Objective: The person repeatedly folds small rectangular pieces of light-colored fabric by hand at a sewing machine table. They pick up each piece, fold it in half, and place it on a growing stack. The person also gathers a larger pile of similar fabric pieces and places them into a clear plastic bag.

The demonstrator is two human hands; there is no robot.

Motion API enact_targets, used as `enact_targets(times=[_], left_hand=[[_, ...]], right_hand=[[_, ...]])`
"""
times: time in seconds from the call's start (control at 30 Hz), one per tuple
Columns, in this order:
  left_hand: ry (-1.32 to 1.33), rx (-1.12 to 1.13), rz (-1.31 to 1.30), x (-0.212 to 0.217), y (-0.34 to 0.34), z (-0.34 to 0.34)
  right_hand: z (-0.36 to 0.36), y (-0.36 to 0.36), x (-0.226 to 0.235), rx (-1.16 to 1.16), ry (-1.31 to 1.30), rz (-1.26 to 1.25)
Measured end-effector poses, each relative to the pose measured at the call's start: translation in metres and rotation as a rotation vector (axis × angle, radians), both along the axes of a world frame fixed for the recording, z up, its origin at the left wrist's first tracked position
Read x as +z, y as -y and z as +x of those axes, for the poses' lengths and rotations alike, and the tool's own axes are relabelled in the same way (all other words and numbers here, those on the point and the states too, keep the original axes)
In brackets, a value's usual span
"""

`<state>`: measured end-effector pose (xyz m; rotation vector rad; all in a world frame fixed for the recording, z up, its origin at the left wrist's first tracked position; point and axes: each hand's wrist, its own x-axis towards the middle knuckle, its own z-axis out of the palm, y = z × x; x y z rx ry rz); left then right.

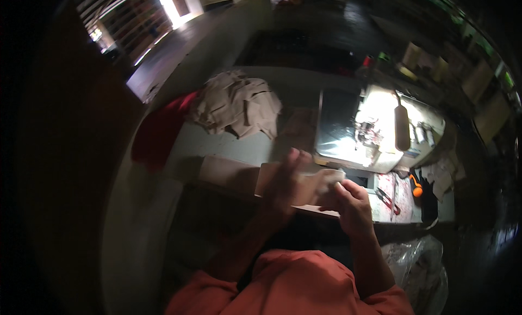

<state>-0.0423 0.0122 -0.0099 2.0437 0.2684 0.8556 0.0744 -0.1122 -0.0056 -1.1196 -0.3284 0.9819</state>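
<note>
My right hand pinches the right end of a beige fabric piece between thumb and fingers, just in front of the sewing machine. Blurred by motion, my left hand passes over the same fabric with its fingers stretched out. Whether its palm touches the cloth I cannot tell. To the left, another flat beige fabric piece lies along the table's front edge. A heap of cut beige fabric pieces sits farther back on the table.
A lit lamp brightens the machine's right side. Red-handled snips, an orange ring-shaped item and dark cloth lie right of my right hand. Red cloth hangs at the table's left edge. A clear plastic bag stands low at right; thread cones stand behind.
</note>
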Motion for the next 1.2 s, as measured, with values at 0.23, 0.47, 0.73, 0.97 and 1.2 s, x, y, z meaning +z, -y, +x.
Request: enact_targets(times=[0.23,0.47,0.73,0.97,1.2], left_hand=[[-0.192,-0.273,0.144,-0.009,0.046,0.030],[-0.390,-0.618,-0.574,0.007,-0.003,0.057],[-0.341,-0.203,-0.353,0.022,0.008,0.070],[-0.147,-0.135,0.244,0.010,-0.009,0.119],[-0.201,-0.240,0.587,0.006,-0.014,0.120]], right_hand=[[0.010,0.031,-0.019,0.058,0.064,0.026],[0.012,0.036,-0.013,0.151,0.093,0.119],[0.015,0.034,-0.009,0.075,0.214,0.041],[0.048,0.010,-0.028,-0.040,0.128,0.164],[0.037,0.008,-0.049,-0.137,0.116,0.141]])
